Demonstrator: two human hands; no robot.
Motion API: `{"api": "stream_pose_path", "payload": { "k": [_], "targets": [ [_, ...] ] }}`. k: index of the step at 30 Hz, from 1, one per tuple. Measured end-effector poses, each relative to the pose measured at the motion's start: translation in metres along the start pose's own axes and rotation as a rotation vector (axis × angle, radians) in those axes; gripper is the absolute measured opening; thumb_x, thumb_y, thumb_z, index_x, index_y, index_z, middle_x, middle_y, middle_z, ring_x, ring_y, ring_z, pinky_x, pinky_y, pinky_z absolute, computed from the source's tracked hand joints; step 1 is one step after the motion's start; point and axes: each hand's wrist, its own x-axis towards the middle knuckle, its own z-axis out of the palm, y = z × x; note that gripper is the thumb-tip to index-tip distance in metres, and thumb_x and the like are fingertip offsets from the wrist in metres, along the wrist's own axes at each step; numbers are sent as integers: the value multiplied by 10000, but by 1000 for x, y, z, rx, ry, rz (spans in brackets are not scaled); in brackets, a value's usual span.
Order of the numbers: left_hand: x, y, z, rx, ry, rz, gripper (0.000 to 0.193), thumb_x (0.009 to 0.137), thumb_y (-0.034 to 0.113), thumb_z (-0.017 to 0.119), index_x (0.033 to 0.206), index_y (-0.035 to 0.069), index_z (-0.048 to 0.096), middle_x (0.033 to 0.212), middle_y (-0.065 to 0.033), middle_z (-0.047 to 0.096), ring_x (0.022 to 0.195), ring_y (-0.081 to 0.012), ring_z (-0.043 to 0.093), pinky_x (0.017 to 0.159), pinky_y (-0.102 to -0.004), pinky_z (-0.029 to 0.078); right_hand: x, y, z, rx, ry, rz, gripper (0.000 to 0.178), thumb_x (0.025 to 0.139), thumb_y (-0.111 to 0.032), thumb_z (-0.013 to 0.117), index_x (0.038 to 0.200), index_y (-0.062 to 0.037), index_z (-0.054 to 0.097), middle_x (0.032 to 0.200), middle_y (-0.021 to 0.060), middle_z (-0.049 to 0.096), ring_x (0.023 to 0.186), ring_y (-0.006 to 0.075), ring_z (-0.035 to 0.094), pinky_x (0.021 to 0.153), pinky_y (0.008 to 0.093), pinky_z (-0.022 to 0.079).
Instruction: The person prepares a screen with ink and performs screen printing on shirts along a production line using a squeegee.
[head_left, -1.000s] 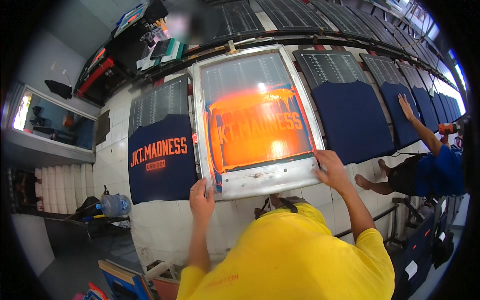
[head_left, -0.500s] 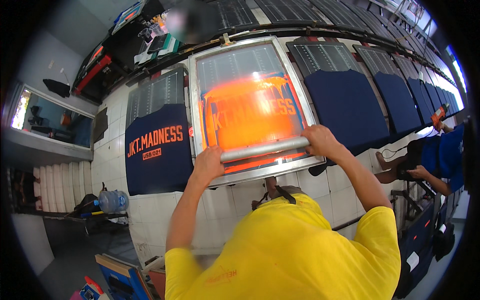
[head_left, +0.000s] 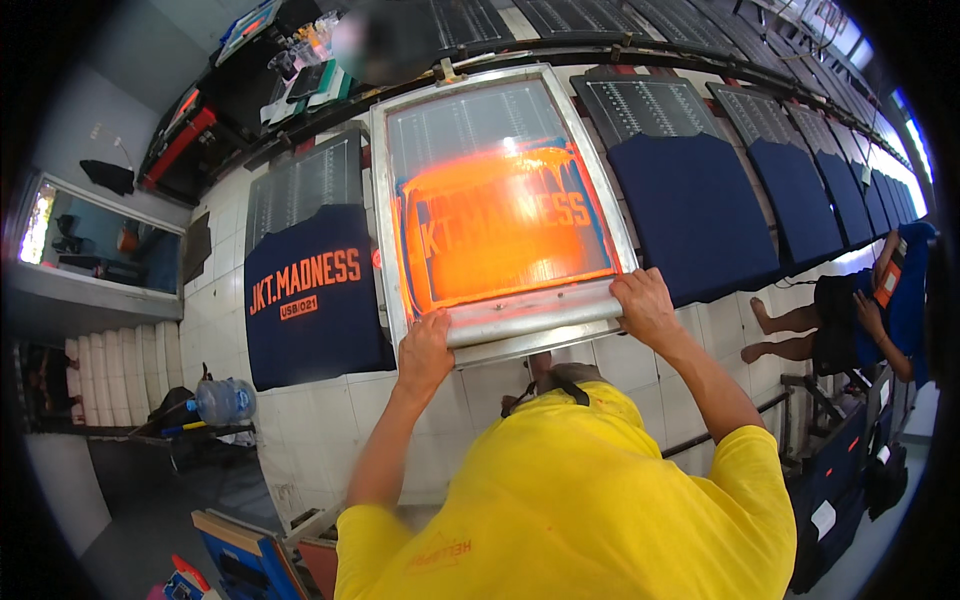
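Observation:
A metal-handled squeegee (head_left: 535,317) lies across the near end of a silver-framed printing screen (head_left: 603,165). My left hand (head_left: 426,352) is closed around its left end, and my right hand (head_left: 645,306) grips the right end. Bright orange ink (head_left: 490,262) covers the lower half of the mesh, with lettering showing through it. The squeegee's blade is hidden under the handle. Left of the screen, a navy shirt (head_left: 320,345) with an orange print lies on a dark board. A plain navy shirt (head_left: 690,220) lies on the board to the right.
More navy shirts (head_left: 795,200) run along the row to the right. A co-worker in blue (head_left: 912,290) stands there with an orange and black tool (head_left: 888,278). A water jug (head_left: 224,402) is at left; cups and papers (head_left: 305,85) sit at the back left.
My hands have drawn the squeegee toward me, from the inked mesh to the near edge of the frame. The co-worker has shifted and now holds the tool close to the body.

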Motion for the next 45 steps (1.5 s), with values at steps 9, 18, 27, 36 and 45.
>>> {"api": "stream_pose_path", "payload": {
  "k": [9,18,27,36,45],
  "targets": [
    [-6,-2,5,-6,92,55,420,683,-76,645,1095,3,637,1162,-137,655,1027,-314,655,867,-394,554,-4,-5,-11,77,20,11,341,575,-51,751,886,-65,611,961,86,645,911,255,613,786,404,416],
    [9,-14,21,54,207,158,404,671,-69,660,1066,14,642,1102,-105,677,1054,-269,678,815,-361,572,5,9,13,78,83,-7,346,579,-28,712,911,-36,614,980,102,641,868,260,596,758,407,429],
    [119,-55,17,45,162,124,411,639,-63,682,1040,17,636,1117,-138,669,970,-321,676,819,-401,565,124,81,29,24,-22,-43,427,518,-101,816,900,-67,629,908,66,641,878,254,608,814,384,443],
    [204,-96,19,35,165,83,357,658,-24,713,1007,34,664,979,-139,691,889,-334,680,785,-419,555,215,119,35,-18,-70,-16,197,627,-124,774,785,-92,662,844,83,680,884,268,651,831,401,468],
    [185,-81,-21,51,31,-2,251,742,-16,616,978,27,689,965,-181,693,882,-389,672,785,-482,543,197,99,19,-49,-58,-17,240,613,-118,782,808,-89,644,844,84,673,848,288,648,779,426,455]
  ]
}}
